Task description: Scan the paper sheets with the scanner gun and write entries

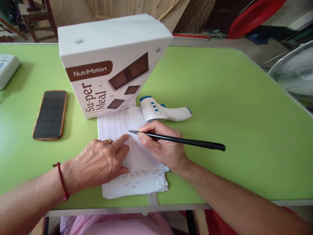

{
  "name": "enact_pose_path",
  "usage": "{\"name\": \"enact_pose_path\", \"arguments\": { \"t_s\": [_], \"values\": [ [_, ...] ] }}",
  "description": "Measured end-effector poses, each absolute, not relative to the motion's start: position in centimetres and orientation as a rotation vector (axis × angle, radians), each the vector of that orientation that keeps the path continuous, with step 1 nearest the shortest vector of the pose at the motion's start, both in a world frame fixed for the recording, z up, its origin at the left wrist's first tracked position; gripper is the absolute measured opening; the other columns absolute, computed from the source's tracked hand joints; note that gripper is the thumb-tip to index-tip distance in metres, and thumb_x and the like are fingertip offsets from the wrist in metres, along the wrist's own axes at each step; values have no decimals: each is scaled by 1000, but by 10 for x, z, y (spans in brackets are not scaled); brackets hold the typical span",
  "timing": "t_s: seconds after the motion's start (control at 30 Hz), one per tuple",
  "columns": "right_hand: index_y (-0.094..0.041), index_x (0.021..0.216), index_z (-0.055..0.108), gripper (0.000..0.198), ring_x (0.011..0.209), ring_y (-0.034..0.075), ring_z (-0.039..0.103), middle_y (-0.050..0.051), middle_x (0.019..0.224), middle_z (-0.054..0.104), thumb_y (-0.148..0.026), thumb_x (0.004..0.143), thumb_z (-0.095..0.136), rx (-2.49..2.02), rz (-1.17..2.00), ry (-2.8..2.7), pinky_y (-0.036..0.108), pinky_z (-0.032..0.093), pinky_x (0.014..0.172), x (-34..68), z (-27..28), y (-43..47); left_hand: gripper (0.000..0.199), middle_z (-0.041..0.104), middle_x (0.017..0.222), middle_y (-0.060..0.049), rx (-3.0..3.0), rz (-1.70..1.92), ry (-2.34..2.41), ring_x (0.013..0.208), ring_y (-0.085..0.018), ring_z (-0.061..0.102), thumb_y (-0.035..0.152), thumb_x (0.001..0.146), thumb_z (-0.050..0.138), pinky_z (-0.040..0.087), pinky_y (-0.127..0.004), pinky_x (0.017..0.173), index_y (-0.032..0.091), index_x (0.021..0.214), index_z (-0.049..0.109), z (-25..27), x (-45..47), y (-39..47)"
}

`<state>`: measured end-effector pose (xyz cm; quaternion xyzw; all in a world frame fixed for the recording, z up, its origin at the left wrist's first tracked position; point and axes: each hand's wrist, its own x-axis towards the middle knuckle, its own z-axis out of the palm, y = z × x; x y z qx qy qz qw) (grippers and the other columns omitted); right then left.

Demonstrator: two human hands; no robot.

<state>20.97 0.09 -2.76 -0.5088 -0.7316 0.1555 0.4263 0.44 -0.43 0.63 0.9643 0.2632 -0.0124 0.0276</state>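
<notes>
A black pen is pinched in my right hand, its tip pointing left, just at or above the handwritten paper. My left hand rests on the same paper, holding nothing. Its index finger stretches out and ends close below the pen tip, beside a column of dense writing. More sheets show beneath the lower edge. Just beyond my right hand, a white and blue infrared thermometer lies over the paper's upper right edge. Whether the tip touches the page, I cannot tell.
A tall white NutriMotion box stands at the paper's far edge. To the left lie a smartphone and part of a white device. Past the green table are a fan, a red plastic item and a wooden chair.
</notes>
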Motion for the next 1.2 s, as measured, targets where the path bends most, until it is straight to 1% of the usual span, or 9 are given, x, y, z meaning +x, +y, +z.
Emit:
{"name": "enact_pose_path", "arguments": {
  "t_s": [0.1, 0.37, 0.5, 0.73, 1.0, 1.2],
  "values": [
    [-22, 69, 55, 13, 42, 8, 51, -6, 52, 57, -20, 81, 59, -1279, 373, -1832, 19, 43, 42, 209, -26, 1, 40, 52, 139, -22, 2990, -43, 812, 69, -24, 71, 42, 89, 61, 58, -35, 53, 10, 114, 61, 7, 4, -5],
    [-23, 69, 55, 12, 42, 9, 52, -5, 53, 60, -21, 80, 58, -1282, 374, -1870, 21, 44, 42, 210, -26, 0, 37, 54, 136, -23, 2957, -45, 809, 72, -25, 71, 39, 90, 61, 57, -35, 53, 10, 112, 60, 10, 5, -4],
    [-23, 68, 56, 12, 42, 10, 52, -5, 52, 60, -23, 80, 58, -1299, 350, -1851, 21, 44, 41, 210, -26, 0, 37, 55, 136, -22, 2953, -43, 811, 71, -25, 71, 39, 89, 62, 58, -37, 53, 10, 113, 60, 9, 4, -4],
    [-23, 68, 54, 12, 42, 9, 52, -6, 52, 60, -19, 80, 58, -1257, 349, -1849, 20, 42, 42, 210, -24, 2, 37, 55, 136, -21, 2975, -51, 812, 71, -23, 70, 40, 90, 61, 57, -34, 53, 11, 113, 59, 10, 4, -3],
    [-23, 68, 54, 13, 42, 9, 51, -5, 54, 60, -21, 80, 58, -1271, 356, -1855, 21, 43, 42, 210, -25, 2, 38, 55, 136, -22, 2974, -43, 801, 70, -23, 69, 40, 91, 59, 56, -35, 53, 10, 114, 58, 9, 3, -3],
    [-23, 68, 52, 14, 41, 9, 51, -6, 52, 58, -19, 79, 58, -1263, 374, -1857, 21, 43, 41, 211, -24, 2, 37, 54, 136, -23, 2963, -14, 799, 71, -23, 70, 39, 92, 58, 56, -34, 55, 10, 114, 57, 8, 2, -3]
  ]
}}
